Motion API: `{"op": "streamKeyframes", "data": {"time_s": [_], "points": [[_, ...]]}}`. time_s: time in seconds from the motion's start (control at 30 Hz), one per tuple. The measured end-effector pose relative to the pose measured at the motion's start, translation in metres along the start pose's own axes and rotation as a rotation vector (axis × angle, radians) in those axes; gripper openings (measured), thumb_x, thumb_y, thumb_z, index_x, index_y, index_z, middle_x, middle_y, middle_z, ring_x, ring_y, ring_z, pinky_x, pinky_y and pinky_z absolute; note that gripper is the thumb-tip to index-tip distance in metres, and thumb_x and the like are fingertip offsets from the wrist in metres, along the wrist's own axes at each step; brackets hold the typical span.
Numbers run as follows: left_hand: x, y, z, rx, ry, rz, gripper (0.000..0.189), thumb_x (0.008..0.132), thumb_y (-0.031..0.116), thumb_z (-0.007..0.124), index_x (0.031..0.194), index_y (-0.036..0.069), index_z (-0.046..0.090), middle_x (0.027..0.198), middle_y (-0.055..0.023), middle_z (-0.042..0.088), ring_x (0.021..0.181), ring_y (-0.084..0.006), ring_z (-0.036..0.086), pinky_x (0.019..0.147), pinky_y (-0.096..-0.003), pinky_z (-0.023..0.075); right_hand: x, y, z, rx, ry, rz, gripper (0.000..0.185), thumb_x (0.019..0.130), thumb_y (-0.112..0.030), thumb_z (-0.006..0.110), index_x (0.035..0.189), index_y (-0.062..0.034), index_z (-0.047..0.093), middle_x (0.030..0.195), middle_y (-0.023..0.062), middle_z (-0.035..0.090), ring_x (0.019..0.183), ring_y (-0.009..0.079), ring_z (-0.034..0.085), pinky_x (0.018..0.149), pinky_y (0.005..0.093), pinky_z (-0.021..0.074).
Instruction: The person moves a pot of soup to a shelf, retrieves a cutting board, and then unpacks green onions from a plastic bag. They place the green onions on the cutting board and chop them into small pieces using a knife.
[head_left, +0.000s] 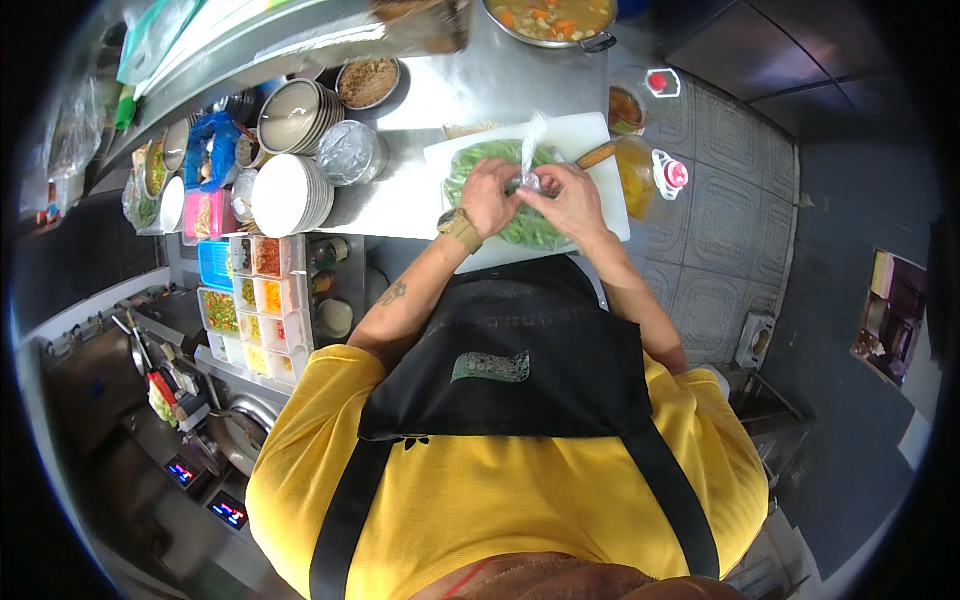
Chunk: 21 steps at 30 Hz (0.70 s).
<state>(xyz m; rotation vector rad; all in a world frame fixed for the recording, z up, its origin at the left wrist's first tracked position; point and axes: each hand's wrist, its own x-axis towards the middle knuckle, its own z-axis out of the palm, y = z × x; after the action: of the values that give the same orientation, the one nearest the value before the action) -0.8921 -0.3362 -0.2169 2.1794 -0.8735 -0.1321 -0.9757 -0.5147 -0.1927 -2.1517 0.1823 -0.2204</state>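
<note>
A clear plastic bag of cut green vegetables lies on a white cutting board. Its twisted neck stands up between my two hands. My left hand, with a watch at the wrist, pinches the bag at the base of that neck. From the other side my right hand grips the same gathered plastic, fingertips close to the left ones. A wooden handle, likely a knife's, sticks out past the right hand; the rest of that tool is hidden.
White plates and grey-rimmed bowls stand stacked to the left, beside a foil-covered container. Oil jugs with red caps are right of the board. A pan of soup sits at the back. Bins of chopped ingredients are at lower left.
</note>
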Motion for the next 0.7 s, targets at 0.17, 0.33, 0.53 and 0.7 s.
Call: {"op": "streamKeyframes", "data": {"time_s": [0.17,0.33,0.53,0.7], "points": [[0.003,0.002,-0.002,0.063,-0.04,0.042,0.029,0.077,0.012,0.08,0.104,0.003,0.075,0.096,-0.0182,0.068,0.093,-0.0394,0.064,0.09,-0.0486,0.0516,0.008,0.012,0.012,-0.028,-0.03,-0.012,0.021,0.089,-0.019,0.08,0.1,-0.0016,0.075,0.076,0.0091,0.067,0.067,0.0223,0.062,0.067,0.0364,0.0517],[0.011,0.013,-0.003,0.081,-0.125,-0.03,0.019,0.078,0.016,0.078,0.092,0.004,0.071,0.095,-0.0168,0.067,0.1,-0.0395,0.063,0.092,-0.0486,0.0508,0.008,0.012,0.0,0.369,-0.105,0.163,0.02,0.096,-0.018,0.075,0.093,0.0012,0.072,0.078,0.001,0.067,0.071,0.0085,0.057,0.068,0.0281,0.0486],[0.005,0.025,-0.028,0.006,-0.132,0.045,0.029,0.078,0.016,0.079,0.102,0.002,0.071,0.111,-0.0169,0.065,0.111,-0.0397,0.061,0.097,-0.0486,0.0496,0.015,0.004,-0.023,0.193,-0.347,0.161,0.018,0.093,-0.013,0.079,0.088,0.0011,0.07,0.077,-0.0011,0.064,0.073,0.0072,0.056,0.069,0.025,0.0471],[-0.05,-0.007,-0.068,-0.11,0.229,-0.061,0.042,0.081,0.018,0.079,0.118,0.0,0.069,0.122,-0.019,0.062,0.116,-0.0384,0.061,0.102,-0.0466,0.05,0.031,-0.027,-0.006,0.146,0.045,0.125,0.021,0.091,-0.01,0.079,0.106,0.0019,0.069,0.089,0.0062,0.07,0.075,0.0132,0.062,0.073,0.0287,0.0525]]}}
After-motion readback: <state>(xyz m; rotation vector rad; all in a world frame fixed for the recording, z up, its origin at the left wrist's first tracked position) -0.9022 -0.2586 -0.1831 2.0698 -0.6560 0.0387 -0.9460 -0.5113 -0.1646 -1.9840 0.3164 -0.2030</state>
